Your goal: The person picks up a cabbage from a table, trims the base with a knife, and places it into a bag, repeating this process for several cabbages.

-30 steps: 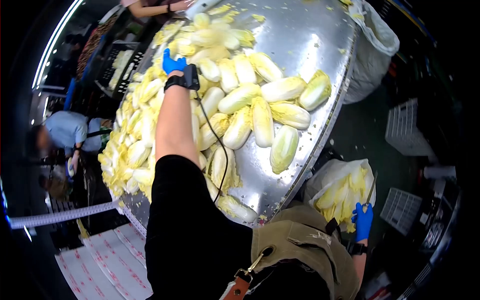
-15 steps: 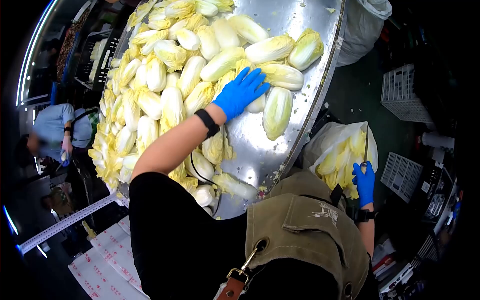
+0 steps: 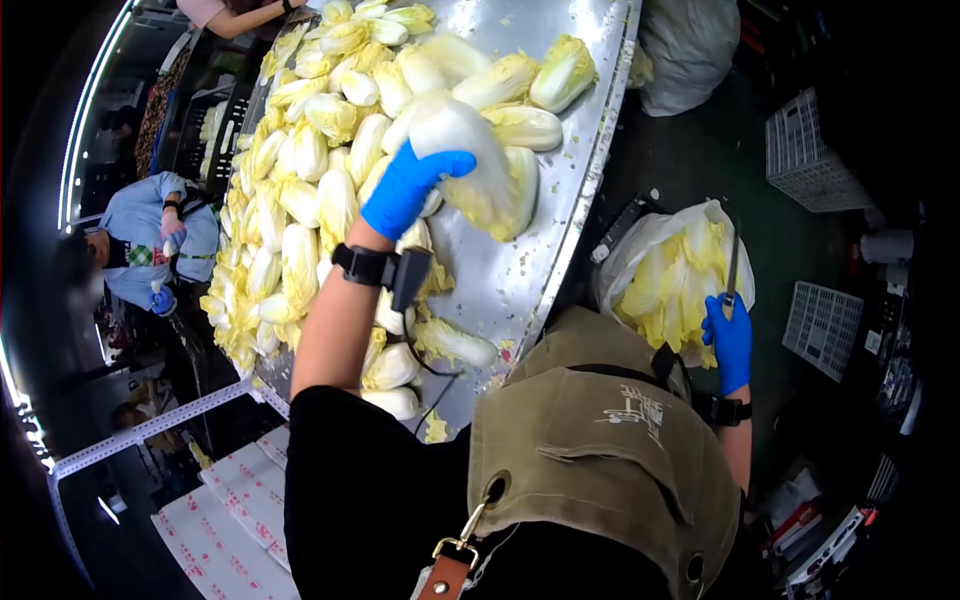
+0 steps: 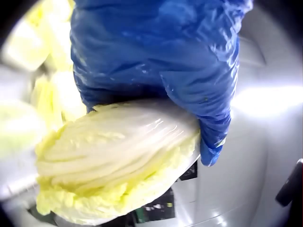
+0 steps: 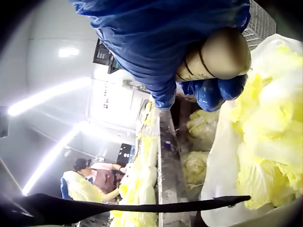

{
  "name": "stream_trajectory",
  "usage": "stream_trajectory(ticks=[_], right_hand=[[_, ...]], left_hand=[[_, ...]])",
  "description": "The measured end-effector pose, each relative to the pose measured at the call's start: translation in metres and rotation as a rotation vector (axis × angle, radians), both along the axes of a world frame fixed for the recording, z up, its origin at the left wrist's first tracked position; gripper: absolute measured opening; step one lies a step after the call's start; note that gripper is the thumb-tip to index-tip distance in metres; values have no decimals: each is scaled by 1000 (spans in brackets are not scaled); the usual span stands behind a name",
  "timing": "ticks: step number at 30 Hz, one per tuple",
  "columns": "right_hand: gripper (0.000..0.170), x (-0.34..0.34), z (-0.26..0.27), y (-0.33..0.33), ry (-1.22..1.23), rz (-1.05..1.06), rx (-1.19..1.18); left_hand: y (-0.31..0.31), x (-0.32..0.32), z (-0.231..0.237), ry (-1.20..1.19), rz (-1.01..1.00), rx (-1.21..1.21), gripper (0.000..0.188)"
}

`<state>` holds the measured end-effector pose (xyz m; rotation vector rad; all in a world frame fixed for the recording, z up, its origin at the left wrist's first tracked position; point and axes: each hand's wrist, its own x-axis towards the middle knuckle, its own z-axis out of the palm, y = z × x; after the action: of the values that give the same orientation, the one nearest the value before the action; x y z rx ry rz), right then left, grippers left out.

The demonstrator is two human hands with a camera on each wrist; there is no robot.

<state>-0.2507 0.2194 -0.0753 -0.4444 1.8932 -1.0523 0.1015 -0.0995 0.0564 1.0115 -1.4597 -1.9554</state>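
Observation:
My left hand [image 3: 408, 190], in a blue glove, grips a napa cabbage [image 3: 462, 150] above the other cabbages on the metal table [image 3: 490, 300]. In the left wrist view the thumb runs down one side of this cabbage [image 4: 118, 151], whose pale ribs and yellow leaf edges show. Down at the right, my gloved right hand [image 3: 728, 345] holds a knife [image 3: 734, 262], blade pointing away from me. Its tan, cord-wrapped handle [image 5: 213, 56] sits within the curled fingers in the right wrist view. A white bag [image 3: 607, 285] of loose yellow leaves [image 3: 675, 275] stands beside that hand.
A heap of napa cabbages [image 3: 300, 190] covers the table's left side. Grey crates [image 3: 825, 325] and another white bag [image 3: 690, 55] stand on the floor at the right. One person [image 3: 150, 240] is at the left, and another person's arm [image 3: 235, 18] reaches in at the far end.
My left hand came back from the heap's far left, lay spread over the nearer cabbages, and now grips one, lifted. The right hand keeps the knife beside the bag.

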Motion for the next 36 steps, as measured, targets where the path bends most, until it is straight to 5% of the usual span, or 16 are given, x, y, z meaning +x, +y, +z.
stream_trajectory(ticks=[4,9,12,26,32,36], right_hand=[[30,5,38,-18,368,238,-109],[25,6,110,-22,505,630,-115],[22,-5,106,-4,649,794,-89],[12,-46,92,39,733,888,-100],[12,-56,74,53,710,904,-49],[11,-66,54,62,646,894,-34]], left_hand=[[84,-65,-23,298,-106,380,51],[153,-137,-68,-2,-404,269,60],[182,-160,-83,-28,-456,255,50],[221,-203,-90,-61,-492,336,59],[231,-211,-94,-232,-622,33,67],[244,-208,-98,-229,-544,96,69]])
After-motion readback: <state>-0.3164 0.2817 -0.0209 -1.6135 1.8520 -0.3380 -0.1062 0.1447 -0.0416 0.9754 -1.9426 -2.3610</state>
